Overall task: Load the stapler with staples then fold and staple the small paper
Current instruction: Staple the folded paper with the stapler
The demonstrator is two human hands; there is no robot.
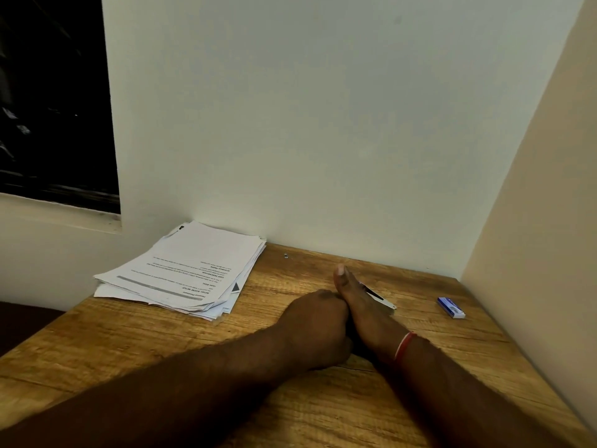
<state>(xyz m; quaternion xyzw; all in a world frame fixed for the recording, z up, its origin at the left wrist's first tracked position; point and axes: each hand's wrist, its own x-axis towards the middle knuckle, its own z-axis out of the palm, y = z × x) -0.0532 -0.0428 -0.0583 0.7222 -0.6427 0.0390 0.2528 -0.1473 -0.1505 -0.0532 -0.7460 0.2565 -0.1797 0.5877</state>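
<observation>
A: Seen the stapler (378, 297)?

B: Yep. Sits mid table (161, 350), mostly under R hand (358, 308). Shows only its far end, black w/ a metal strip, poking out toward back right.

A: And the R grip?

B: Lies over the stapler, thumb straight, pointing at the back wall. Can't see the fingers, so can't tell whether wrapped round it or just resting.

A: L hand (315, 321)?

B: Curled like a fist, knuckles up, pressed against the R hand's side. Can't tell what it holds, if anything. Hides whatever's inside.

A: Staples?

B: Small blue box (451, 307), flat on the table, well apart to the right of the stapler, near the side wall.

A: Anything else?

B: Untidy stack of printed sheets (190, 276) at back left corner. Tiny metal bit (286, 255) near the back wall. Red thread (403, 345) round R wrist.
</observation>
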